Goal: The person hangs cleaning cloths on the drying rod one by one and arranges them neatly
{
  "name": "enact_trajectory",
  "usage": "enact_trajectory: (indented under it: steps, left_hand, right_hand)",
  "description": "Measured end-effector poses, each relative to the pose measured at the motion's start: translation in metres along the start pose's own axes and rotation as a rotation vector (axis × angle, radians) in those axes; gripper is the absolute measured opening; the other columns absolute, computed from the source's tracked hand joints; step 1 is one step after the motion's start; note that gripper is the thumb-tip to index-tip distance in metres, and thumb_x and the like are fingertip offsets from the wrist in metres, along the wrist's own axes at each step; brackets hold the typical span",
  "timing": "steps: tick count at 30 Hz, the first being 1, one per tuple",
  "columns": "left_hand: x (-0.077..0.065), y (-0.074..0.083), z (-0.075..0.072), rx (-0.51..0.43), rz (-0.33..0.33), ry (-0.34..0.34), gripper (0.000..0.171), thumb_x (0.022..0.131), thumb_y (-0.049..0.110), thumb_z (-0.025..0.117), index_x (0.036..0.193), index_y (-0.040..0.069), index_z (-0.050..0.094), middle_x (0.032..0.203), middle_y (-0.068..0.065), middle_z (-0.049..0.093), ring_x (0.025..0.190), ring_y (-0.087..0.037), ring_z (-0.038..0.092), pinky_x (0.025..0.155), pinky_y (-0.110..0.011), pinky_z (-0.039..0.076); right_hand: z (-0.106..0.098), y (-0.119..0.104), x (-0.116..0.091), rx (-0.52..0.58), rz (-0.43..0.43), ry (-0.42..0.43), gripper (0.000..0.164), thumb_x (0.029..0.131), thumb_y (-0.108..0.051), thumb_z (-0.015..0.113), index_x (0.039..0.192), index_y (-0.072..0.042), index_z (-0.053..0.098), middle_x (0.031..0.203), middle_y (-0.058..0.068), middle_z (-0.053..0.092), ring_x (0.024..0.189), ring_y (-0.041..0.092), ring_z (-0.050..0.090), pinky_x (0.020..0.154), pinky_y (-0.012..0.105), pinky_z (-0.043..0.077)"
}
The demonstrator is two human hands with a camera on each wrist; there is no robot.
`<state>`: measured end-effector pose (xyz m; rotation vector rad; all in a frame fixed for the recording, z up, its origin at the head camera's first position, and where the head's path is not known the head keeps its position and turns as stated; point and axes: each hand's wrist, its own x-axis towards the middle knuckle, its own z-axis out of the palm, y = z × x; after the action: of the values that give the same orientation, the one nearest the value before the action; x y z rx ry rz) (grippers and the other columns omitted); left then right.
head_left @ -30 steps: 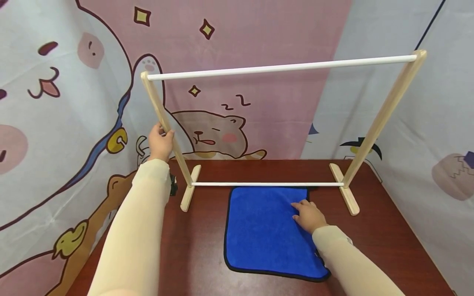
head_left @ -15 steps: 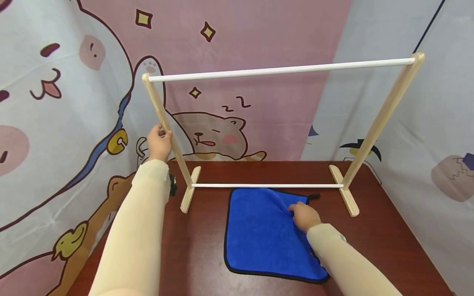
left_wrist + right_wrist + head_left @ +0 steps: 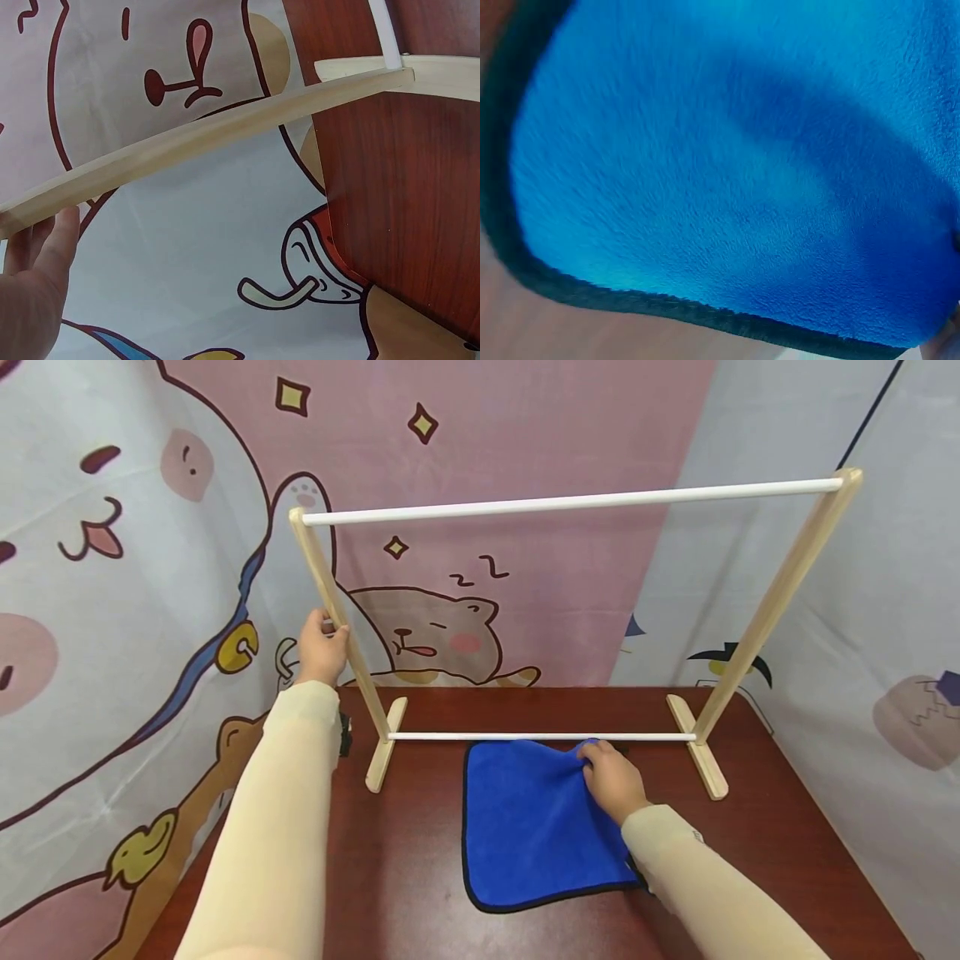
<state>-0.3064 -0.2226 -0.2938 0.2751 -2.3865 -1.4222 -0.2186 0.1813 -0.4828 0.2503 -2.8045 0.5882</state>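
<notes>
In the head view a wooden rack [image 3: 573, 502] with two white rods stands on the table. My left hand [image 3: 322, 652] grips its left post [image 3: 358, 672] partway up; the left wrist view has the fingers [image 3: 66, 225] at the underside of that post [image 3: 225, 127]. A blue towel [image 3: 525, 835] with black edging lies just in front of the lower rod. My right hand [image 3: 617, 783] pinches its far right part, which is raised and creased. The towel [image 3: 667, 165] fills most of the right wrist view, with fingertips barely showing at the lower right.
The dark red-brown table [image 3: 405, 860] meets a printed cartoon cloth [image 3: 525, 435] at the back and on both sides. The rack's wooden feet [image 3: 711, 768] rest left and right of the towel. The lower white rod [image 3: 450, 737] runs low between them.
My right hand has taken hold of the towel and moved up toward the lower rod, lifting its far right part. The towel's near edge has drawn back from the front. My left hand stays on the post.
</notes>
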Motion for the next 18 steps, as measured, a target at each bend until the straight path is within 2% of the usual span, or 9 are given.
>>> enact_trajectory:
  steps: [9, 18]
  left_hand:
    - [-0.002, 0.002, 0.002, 0.008, 0.013, 0.013, 0.033, 0.102, 0.011, 0.046, 0.133, 0.002, 0.044, 0.123, -0.023, 0.053, 0.112, -0.036, 0.057, 0.092, -0.045, 0.049]
    - [-0.004, 0.001, 0.003, 0.015, 0.006, 0.012, 0.032, 0.102, 0.012, 0.045, 0.133, 0.003, 0.044, 0.125, -0.023, 0.053, 0.113, -0.035, 0.057, 0.093, -0.045, 0.048]
  right_hand:
    - [-0.022, -0.022, 0.014, 0.041, -0.078, 0.092, 0.015, 0.088, -0.003, 0.064, 0.101, -0.008, 0.069, 0.105, 0.012, 0.063, 0.087, 0.029, 0.065, 0.068, 0.047, 0.053]
    - [-0.046, -0.039, 0.024, 0.081, -0.218, 0.244, 0.016, 0.085, 0.002, 0.065, 0.097, -0.008, 0.071, 0.103, 0.01, 0.064, 0.09, 0.027, 0.064, 0.067, 0.043, 0.054]
